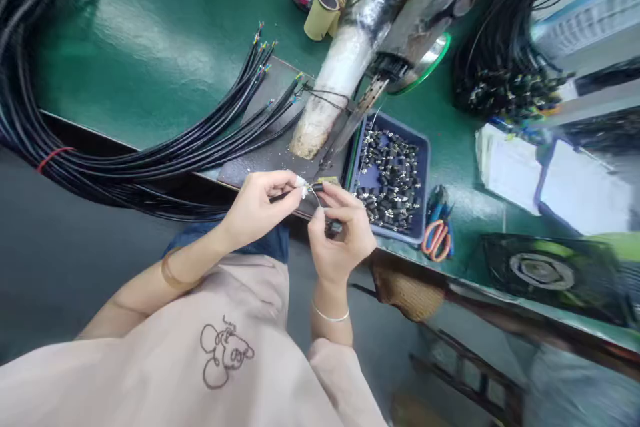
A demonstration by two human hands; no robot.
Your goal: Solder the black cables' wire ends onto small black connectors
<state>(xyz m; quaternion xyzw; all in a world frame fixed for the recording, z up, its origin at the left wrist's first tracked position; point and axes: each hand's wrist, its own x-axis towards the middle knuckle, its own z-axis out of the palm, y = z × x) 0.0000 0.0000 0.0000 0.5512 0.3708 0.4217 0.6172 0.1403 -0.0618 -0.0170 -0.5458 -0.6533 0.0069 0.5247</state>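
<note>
One green bench [165, 7] spans the view, and one large bundle of black cables [115, 170], too many to count, sweeps along its near edge, bound by one red tie visible. One white-ended tube [333, 73] slants down toward the work, next to one tray [427, 177]. The two hands meet just in front: the left hand [265, 203], its white-covered fingertips nearly together, pinches one cable end [277, 198]; the right hand [343, 240] has thumb and finger closed on one thin wire [316, 195], its other fingers curled. The step looks like joining at that cable end, which lies between the hands; the next move seems to call for a steady pinch and careful wire placement. Small black connectors [395, 167] in the tray defy counting.
</note>
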